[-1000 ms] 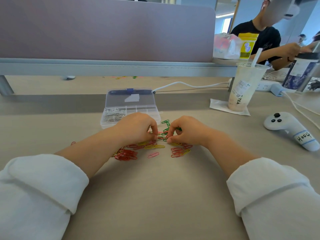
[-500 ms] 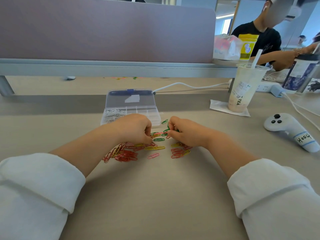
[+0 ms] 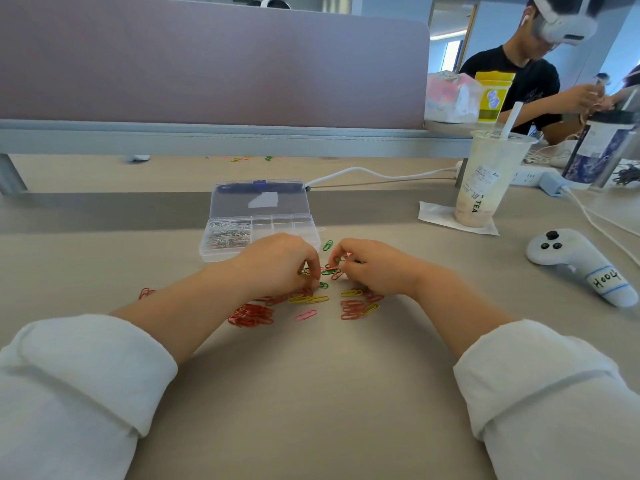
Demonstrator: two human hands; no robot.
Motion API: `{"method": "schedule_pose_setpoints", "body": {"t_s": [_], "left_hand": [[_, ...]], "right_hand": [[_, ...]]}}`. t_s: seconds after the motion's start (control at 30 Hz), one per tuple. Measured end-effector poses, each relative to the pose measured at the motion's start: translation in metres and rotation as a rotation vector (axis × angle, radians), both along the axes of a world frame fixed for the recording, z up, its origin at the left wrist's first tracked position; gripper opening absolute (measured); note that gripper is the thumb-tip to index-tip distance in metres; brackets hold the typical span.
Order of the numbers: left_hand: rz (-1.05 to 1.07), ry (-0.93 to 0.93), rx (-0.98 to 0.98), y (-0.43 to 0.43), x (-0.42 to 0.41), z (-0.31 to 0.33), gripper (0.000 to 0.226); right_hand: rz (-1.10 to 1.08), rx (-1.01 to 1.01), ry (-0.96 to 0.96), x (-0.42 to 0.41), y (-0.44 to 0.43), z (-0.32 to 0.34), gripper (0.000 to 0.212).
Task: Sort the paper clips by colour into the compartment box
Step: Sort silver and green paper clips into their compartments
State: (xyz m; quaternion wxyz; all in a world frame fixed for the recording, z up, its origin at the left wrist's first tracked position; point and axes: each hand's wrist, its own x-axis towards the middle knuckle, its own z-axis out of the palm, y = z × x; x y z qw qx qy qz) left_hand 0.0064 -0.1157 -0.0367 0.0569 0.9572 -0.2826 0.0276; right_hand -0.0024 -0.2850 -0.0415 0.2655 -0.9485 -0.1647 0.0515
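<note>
Dozens of paper clips [image 3: 351, 308] lie loose on the tabletop [image 3: 311, 393] just before the compartment box [image 3: 214, 252]. Your right grip [image 3: 374, 268] is curled round a few; whether your left grip [image 3: 277, 263] pinches one is unclear. Collect one colour only, then carry that batch to one compartment.

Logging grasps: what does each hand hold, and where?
Cannot be told: left hand and right hand curl fingertips onto the paper clips, hiding any pinch.
</note>
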Motion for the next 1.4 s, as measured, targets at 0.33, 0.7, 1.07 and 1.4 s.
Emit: {"method": "schedule_pose_setpoints", "body": {"t_s": [0.33,0.7,1.07,1.4], "left_hand": [[0.06,0.18,-0.197,-0.001,0.001,0.007,0.015],[0.096,0.293,-0.456,0.003,0.022,0.014,0.023],[0.124,0.185,-0.261,0.001,0.029,0.015,0.051],[0.131,0.24,-0.164,0.009,0.029,0.017,0.032]], "right_hand": [[-0.095,0.203,-0.054,0.01,-0.001,-0.008,0.029],[-0.147,0.189,-0.062,0.038,0.008,0.0,0.037],[-0.089,0.018,-0.09,0.055,-0.013,0.003,0.015],[-0.024,-0.182,-0.154,0.047,-0.006,0.005,0.01]]}}
